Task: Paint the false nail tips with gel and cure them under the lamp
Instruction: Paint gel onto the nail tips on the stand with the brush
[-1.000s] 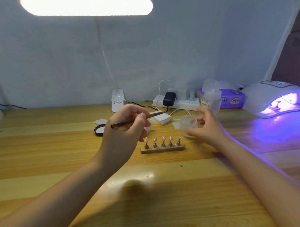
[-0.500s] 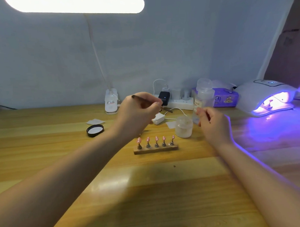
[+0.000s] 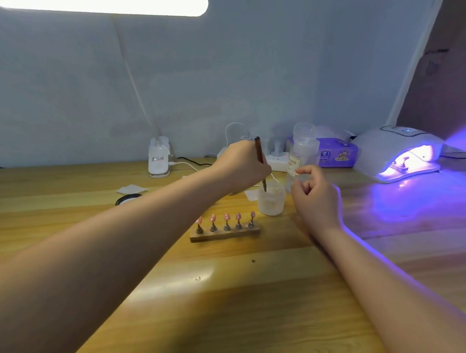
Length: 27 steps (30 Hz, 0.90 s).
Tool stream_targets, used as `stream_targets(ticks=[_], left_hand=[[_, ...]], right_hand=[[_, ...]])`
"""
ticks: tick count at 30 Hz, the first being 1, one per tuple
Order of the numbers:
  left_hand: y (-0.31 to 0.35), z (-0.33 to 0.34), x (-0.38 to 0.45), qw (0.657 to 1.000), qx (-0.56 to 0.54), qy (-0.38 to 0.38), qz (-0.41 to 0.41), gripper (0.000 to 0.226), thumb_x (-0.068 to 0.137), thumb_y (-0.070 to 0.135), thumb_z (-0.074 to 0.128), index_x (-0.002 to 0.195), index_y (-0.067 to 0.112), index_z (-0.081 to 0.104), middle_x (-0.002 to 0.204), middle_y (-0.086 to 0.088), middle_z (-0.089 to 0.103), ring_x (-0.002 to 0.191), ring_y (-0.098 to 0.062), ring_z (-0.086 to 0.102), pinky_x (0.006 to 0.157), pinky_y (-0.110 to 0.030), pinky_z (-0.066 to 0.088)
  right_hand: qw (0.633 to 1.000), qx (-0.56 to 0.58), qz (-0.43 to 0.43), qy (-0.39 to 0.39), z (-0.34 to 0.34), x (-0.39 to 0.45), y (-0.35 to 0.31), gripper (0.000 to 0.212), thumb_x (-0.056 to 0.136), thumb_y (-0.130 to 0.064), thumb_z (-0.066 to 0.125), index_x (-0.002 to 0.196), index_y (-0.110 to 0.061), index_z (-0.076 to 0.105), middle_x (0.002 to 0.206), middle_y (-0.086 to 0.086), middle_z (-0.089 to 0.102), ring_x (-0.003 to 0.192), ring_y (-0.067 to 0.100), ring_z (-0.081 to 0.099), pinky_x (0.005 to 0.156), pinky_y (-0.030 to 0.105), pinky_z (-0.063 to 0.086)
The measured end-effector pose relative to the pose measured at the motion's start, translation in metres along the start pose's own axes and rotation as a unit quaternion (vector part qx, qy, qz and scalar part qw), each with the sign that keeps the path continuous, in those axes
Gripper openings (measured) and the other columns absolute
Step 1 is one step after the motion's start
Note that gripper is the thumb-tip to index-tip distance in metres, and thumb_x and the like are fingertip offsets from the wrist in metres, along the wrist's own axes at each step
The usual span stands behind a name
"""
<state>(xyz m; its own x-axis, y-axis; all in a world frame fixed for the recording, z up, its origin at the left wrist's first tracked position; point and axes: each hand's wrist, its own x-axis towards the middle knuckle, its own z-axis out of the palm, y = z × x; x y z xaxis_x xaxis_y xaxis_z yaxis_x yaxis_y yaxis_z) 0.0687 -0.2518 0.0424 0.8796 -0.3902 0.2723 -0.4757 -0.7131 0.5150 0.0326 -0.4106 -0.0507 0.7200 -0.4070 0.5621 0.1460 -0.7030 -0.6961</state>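
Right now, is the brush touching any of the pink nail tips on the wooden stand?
No. The left hand holds the brush upright with its tip down in the small white cup, behind the nail tips.

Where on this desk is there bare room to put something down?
Bare wood lies in front of the wooden nail stand, between the forearms, and left of the black lid. It is crowded behind: cup, bottle, power strip, curing lamp.

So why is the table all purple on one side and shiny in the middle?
In the head view, the curing lamp spills violet light over the table and along the right hand; the pale glare comes from the desk light overhead.
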Motion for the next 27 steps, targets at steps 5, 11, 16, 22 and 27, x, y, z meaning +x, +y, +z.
stream_targets(ticks=[5,11,16,22,27], left_hand=[[0.002,0.009,0.005,1.0,0.011,-0.021,-0.009,0.026,0.089,0.014,0.052,0.064,0.014,0.049,0.068,-0.005,0.052,0.06,-0.018,0.046,0.053,-0.029,0.04],[-0.001,0.007,0.005,0.999,-0.016,0.03,0.012,0.028,0.09,0.018,0.047,0.063,0.012,0.049,0.064,-0.009,0.057,0.063,-0.026,0.052,0.067,-0.044,0.054],[-0.002,0.005,0.004,0.998,0.0,0.051,0.027,0.034,0.094,0.02,0.043,0.061,0.012,0.045,0.053,-0.001,0.041,0.053,-0.021,0.043,0.057,-0.037,0.048],[0.0,-0.01,-0.002,0.994,0.028,0.079,0.065,0.015,0.084,0.015,0.05,0.074,0.01,0.06,0.068,-0.005,0.06,0.058,-0.015,0.048,0.057,-0.035,0.048],[-0.001,-0.006,-0.006,0.997,0.046,0.009,0.062,0.021,0.092,0.015,0.045,0.088,0.002,0.06,0.08,-0.015,0.06,0.074,-0.028,0.054,0.065,-0.036,0.05]], right_hand=[[1.0,0.004,-0.001,0.016,0.0,0.001,-0.001,0.014,0.087,-0.021,0.055,0.089,-0.034,0.058,0.054,-0.009,0.051,0.064,0.015,0.054,0.062,0.029,0.042],[0.999,0.026,-0.008,0.031,0.002,0.003,0.003,0.013,0.09,-0.031,0.059,0.096,-0.034,0.07,0.063,-0.016,0.057,0.068,0.009,0.056,0.062,0.027,0.042],[0.998,0.04,-0.012,0.043,0.002,0.003,0.003,0.025,0.094,-0.038,0.056,0.11,-0.028,0.071,0.071,-0.012,0.063,0.075,0.015,0.06,0.069,0.032,0.049],[0.999,0.044,-0.003,0.025,0.003,0.004,0.001,0.041,0.096,-0.051,0.043,0.13,-0.033,0.056,0.066,0.001,0.062,0.074,0.019,0.062,0.072,0.034,0.049],[0.999,0.038,-0.006,0.035,0.003,0.002,0.0,0.034,0.096,-0.047,0.045,0.123,-0.031,0.059,0.062,-0.005,0.057,0.07,0.016,0.059,0.07,0.034,0.048]])
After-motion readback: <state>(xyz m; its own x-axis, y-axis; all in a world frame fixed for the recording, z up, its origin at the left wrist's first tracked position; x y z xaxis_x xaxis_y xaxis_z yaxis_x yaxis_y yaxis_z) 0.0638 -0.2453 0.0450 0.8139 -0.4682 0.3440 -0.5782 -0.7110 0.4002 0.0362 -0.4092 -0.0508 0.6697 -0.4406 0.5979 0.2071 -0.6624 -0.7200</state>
